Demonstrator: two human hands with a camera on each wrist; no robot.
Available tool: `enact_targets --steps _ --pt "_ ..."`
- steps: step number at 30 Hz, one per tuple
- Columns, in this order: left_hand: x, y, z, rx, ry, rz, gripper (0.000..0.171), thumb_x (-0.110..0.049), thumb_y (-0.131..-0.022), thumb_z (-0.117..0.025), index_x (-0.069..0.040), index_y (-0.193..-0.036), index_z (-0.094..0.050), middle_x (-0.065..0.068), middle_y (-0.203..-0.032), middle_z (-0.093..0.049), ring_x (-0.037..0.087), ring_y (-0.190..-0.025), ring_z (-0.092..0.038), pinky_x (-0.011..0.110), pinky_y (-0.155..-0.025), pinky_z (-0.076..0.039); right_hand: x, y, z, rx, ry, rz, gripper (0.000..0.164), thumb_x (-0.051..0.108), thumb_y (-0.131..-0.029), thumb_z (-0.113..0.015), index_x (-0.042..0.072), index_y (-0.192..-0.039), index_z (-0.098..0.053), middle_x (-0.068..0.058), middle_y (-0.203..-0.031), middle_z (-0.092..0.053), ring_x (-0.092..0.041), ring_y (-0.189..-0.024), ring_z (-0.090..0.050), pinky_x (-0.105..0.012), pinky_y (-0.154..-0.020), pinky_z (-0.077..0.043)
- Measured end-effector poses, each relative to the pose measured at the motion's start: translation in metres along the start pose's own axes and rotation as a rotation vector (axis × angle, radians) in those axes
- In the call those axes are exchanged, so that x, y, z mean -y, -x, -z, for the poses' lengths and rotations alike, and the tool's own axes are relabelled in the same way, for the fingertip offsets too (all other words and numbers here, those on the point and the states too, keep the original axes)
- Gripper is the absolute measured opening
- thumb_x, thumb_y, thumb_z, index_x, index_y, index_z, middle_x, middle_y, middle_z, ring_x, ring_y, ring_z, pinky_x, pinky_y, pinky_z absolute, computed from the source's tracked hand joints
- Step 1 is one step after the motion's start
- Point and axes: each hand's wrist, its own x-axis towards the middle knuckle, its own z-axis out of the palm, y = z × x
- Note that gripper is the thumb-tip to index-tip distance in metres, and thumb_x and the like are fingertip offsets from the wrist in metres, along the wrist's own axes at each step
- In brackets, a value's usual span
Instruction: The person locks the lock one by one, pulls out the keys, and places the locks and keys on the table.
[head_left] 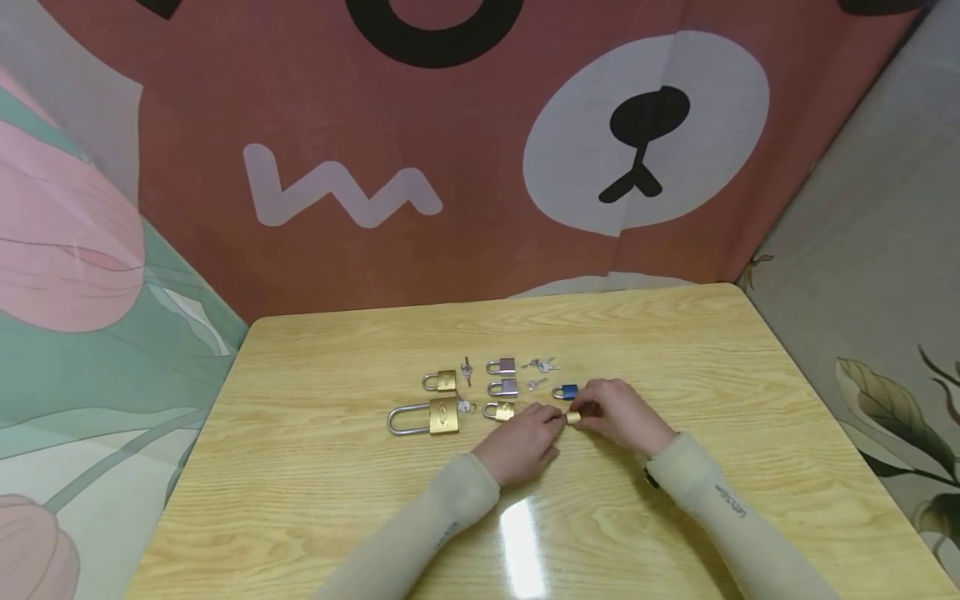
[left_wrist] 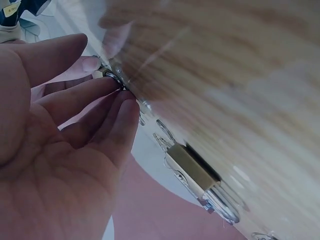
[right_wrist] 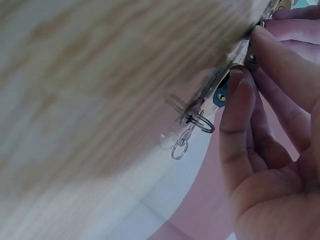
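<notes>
My right hand (head_left: pixel 618 412) pinches a small brass padlock (head_left: pixel 573 417) by its body, low over the table. Its keyhole end shows between the thumb and forefinger in the right wrist view. My left hand (head_left: pixel 523 443) reaches in from the other side, its fairly straight fingertips right at the shackle (left_wrist: pixel 114 76) and its thumb held apart. Just beyond the right fingers lies a blue padlock (head_left: pixel 567 392). Left of the hands is another small brass padlock (head_left: pixel 500 410), partly edged by the left fingers.
Two purplish padlocks (head_left: pixel 502 367) lie farther back, with silver keys (head_left: pixel 542 365) to their right. To the left are a medium brass padlock (head_left: pixel 446 381) and a large long-shackled one (head_left: pixel 444 415), with keys (head_left: pixel 467 371) beside them. A fabric backdrop borders the wooden table (head_left: pixel 315 508).
</notes>
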Motion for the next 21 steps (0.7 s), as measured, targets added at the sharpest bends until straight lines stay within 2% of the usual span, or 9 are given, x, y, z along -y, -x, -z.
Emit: enact_targets --steps 6,15,18,21 --pt "0.001 0.0 0.0 0.01 -0.006 0.006 0.049 -0.031 -0.097 -0.059 -0.006 -0.139 -0.052 0.006 -0.14 -0.056 0.018 -0.127 -0.048 0.031 -0.112 -0.042 0.002 0.0 0.0 -0.018 0.041 0.001 0.019 0.007 -0.073 -0.083 0.008 -0.09 -0.075 -0.003 -0.083 -0.07 -0.011 -0.072 -0.06 -0.03 -0.064 -0.056" --pt "0.001 0.0 0.006 0.005 0.052 0.038 0.047 -0.03 -0.097 -0.06 -0.012 -0.14 -0.052 0.004 -0.139 -0.057 0.017 -0.126 -0.049 0.033 -0.111 -0.044 0.003 0.002 0.002 -0.029 0.05 -0.011 0.024 0.01 -0.071 -0.085 0.008 -0.093 -0.075 -0.003 -0.084 -0.068 -0.012 -0.072 -0.058 -0.029 -0.063 -0.054" --pt "0.005 0.006 0.014 -0.025 0.065 0.067 0.049 -0.03 -0.097 -0.06 -0.014 -0.143 -0.05 0.004 -0.143 -0.055 0.02 -0.129 -0.049 0.038 -0.11 -0.045 0.004 0.004 0.006 -0.067 0.05 -0.005 0.026 0.014 -0.074 -0.084 0.008 -0.097 -0.075 -0.004 -0.086 -0.068 -0.015 -0.073 -0.059 -0.031 -0.063 -0.055" --pt "0.017 0.015 0.025 -0.108 0.039 0.088 0.05 -0.033 -0.098 -0.059 -0.018 -0.145 -0.048 0.004 -0.148 -0.051 0.022 -0.133 -0.044 0.043 -0.112 -0.043 0.002 0.006 0.013 -0.164 0.105 0.035 0.029 0.02 -0.078 -0.082 0.007 -0.103 -0.074 -0.006 -0.091 -0.069 -0.018 -0.079 -0.06 -0.036 -0.066 -0.057"
